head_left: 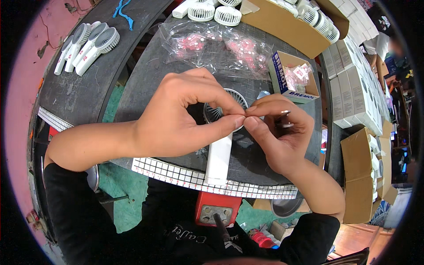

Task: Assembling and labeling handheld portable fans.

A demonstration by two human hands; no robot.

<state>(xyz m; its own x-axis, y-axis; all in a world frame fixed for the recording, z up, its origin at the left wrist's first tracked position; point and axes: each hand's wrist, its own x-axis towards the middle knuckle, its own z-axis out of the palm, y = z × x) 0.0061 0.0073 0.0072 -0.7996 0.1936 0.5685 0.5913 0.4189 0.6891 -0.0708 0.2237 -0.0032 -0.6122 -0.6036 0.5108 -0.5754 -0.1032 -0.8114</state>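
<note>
Over the table, my left hand (176, 112) and my right hand (285, 141) meet, thumb and forefinger of each pinched together at the fingertips. Whatever lies between those fingertips is too small to make out. Shiny metal tips (286, 125) show among the curled fingers of my right hand; the rest of that metal piece is hidden. Below my hands lies a white handheld fan (218, 161), its handle pointing toward me and its round grille partly covered by my fingers.
A clear plastic bag (176, 55) of small pink-and-white pieces lies beyond my hands, beside a small open box (282, 79) of packets. More fans (90, 51) rest at the left. Cardboard boxes (282, 24) of fans stand behind and at right. A gridded white strip (176, 173) edges the table.
</note>
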